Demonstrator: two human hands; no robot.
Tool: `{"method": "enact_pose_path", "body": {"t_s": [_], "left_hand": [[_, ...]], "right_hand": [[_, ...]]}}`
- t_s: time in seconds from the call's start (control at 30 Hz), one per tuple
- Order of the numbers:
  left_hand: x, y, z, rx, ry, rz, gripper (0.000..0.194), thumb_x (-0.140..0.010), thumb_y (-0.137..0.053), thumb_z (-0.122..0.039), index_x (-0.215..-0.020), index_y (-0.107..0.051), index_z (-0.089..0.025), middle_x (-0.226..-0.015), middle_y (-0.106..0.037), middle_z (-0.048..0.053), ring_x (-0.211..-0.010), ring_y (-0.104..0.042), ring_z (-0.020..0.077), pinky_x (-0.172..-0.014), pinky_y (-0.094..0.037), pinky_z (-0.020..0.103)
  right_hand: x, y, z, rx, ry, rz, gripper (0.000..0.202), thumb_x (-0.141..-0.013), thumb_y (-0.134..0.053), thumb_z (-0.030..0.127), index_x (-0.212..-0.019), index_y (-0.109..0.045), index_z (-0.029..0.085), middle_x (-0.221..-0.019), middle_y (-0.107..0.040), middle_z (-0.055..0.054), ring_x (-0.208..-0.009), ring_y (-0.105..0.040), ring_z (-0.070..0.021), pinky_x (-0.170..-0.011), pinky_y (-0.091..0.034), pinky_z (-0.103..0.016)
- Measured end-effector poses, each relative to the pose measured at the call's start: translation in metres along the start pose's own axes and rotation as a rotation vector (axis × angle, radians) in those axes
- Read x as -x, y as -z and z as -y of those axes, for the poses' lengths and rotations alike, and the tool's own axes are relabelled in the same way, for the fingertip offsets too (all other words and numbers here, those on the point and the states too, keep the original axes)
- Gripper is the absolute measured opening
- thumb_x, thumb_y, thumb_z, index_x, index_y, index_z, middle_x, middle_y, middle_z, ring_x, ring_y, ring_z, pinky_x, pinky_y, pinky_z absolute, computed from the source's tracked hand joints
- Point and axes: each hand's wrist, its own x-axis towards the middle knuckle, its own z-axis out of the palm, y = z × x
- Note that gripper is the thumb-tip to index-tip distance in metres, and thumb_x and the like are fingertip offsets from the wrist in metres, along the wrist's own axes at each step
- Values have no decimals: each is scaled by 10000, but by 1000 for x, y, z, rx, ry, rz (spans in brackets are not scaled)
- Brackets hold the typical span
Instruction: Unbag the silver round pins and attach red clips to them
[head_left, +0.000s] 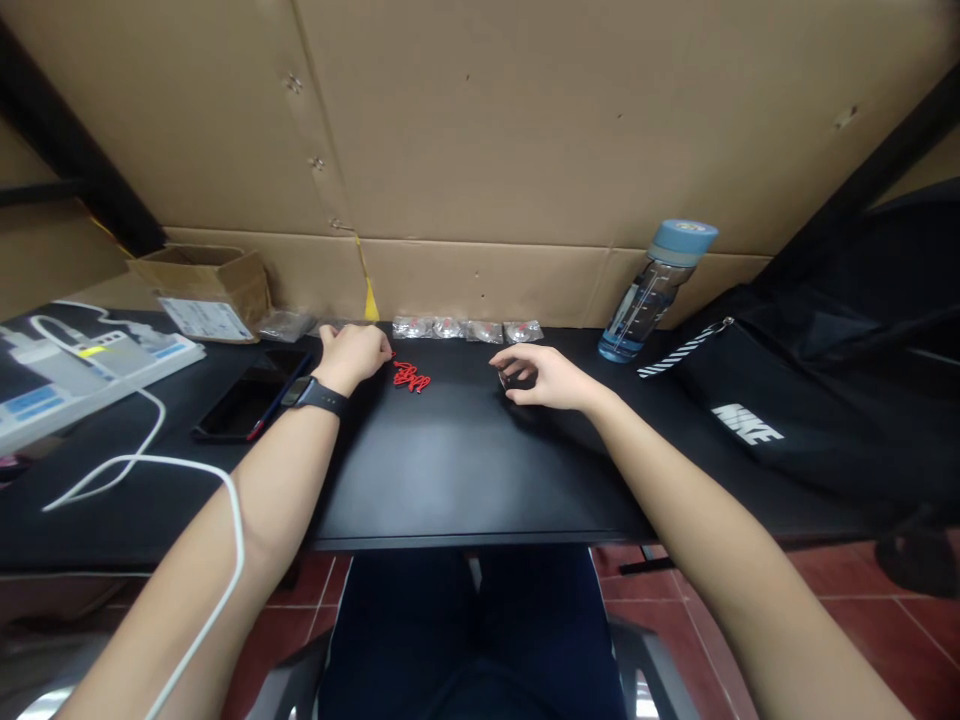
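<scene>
Cord (409, 378), red, lies bunched on the counter (442, 470) beside the left hand (355, 353), whose grip I cannot tell; the right hand (541, 378) pinches a small piece (503, 379) between thumb and fingers

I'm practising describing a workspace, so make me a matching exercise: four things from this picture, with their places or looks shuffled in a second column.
1. red cord
2. smartwatch
3. water bottle
4. clear plastic packets

A. strapped to the left arm
B. in a row along the back of the black table
C. in a loose tangle beside the left hand
D. blue-lidded, near the Nike bag

Pairs: 1-C, 2-A, 3-D, 4-B
</scene>
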Motion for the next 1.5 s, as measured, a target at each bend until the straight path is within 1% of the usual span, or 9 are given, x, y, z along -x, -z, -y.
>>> {"method": "enact_pose_path", "body": {"t_s": [0.1,0.2,0.37,0.5,0.6,0.83,1.17,1.33,1.5], "left_hand": [[1,-2,-3,-6,-30,-38,156,-869,-587,-248,-791,-718,-218,-957,-779,112,-1025,-646,374,-975,-262,546],[7,4,-15,139,-58,-129,171,-942,-556,-316,-916,-705,-237,-1015,-790,83,-1041,-665,337,-978,-287,498],[31,21,-62,480,-249,-268,188,-960,-643,-375,-1112,-709,-286,-1083,-799,23,-1058,-682,258,-997,-318,422],[53,24,-100,510,-383,-356,127,-962,-690,-375,-1000,-782,-298,-1069,-797,28,-1129,-653,261,-1026,-275,449],[64,21,-115,512,-414,-406,97,-943,-729,-367,-934,-808,-311,-1101,-789,24,-1149,-640,264,-1031,-247,475],[71,20,-122,584,-420,-401,121,-927,-750,-324,-819,-802,-307,-947,-804,-14,-1138,-635,269,-1027,-249,490],[74,20,-124,596,-375,-347,49,-915,-761,-323,-904,-806,-309,-1054,-788,2,-1141,-627,259,-1035,-263,475],[74,19,-125,574,-376,-323,95,-939,-733,-372,-974,-805,-323,-1073,-787,14,-1140,-615,268,-1029,-267,480],[73,17,-125,543,-359,-304,126,-949,-715,-399,-955,-822,-333,-1043,-781,31,-1167,-591,294,-1027,-252,509]], "right_hand": [[0,-1,0,-182,-37,-12,518,-721,-780,165,-1224,-680,236,-1279,-705,-89,-1014,-759,-229,-840,-632,-347],[-1,-2,2,-376,-83,-51,523,-704,-816,199,-1209,-683,233,-1312,-672,-101,-1008,-766,-238,-843,-658,-370],[-3,-4,6,-575,-72,-167,505,-683,-873,245,-1155,-695,233,-1314,-656,-88,-996,-771,-235,-960,-629,-443],[-5,-12,8,-663,-28,-265,523,-650,-921,303,-1115,-692,240,-1320,-667,-78,-966,-759,-217,-983,-613,-465],[-6,-18,10,-702,-4,-301,557,-629,-938,313,-1122,-689,247,-1301,-675,-70,-958,-747,-208,-984,-611,-459],[-6,-22,15,-716,-18,-258,578,-627,-938,322,-1139,-679,251,-1304,-669,-69,-980,-736,-217,-966,-623,-455],[-5,-23,19,-717,-27,-231,577,-630,-936,316,-1139,-675,249,-1318,-656,-70,-1004,-733,-221,-935,-639,-424],[-5,-24,20,-709,-36,-233,596,-625,-937,322,-1151,-665,258,-1288,-668,-62,-999,-740,-223,-940,-640,-424],[-5,-25,21,-697,-45,-231,604,-620,-937,344,-1149,-660,252,-1301,-667,-69,-1010,-736,-231,-948,-640,-432]]}}
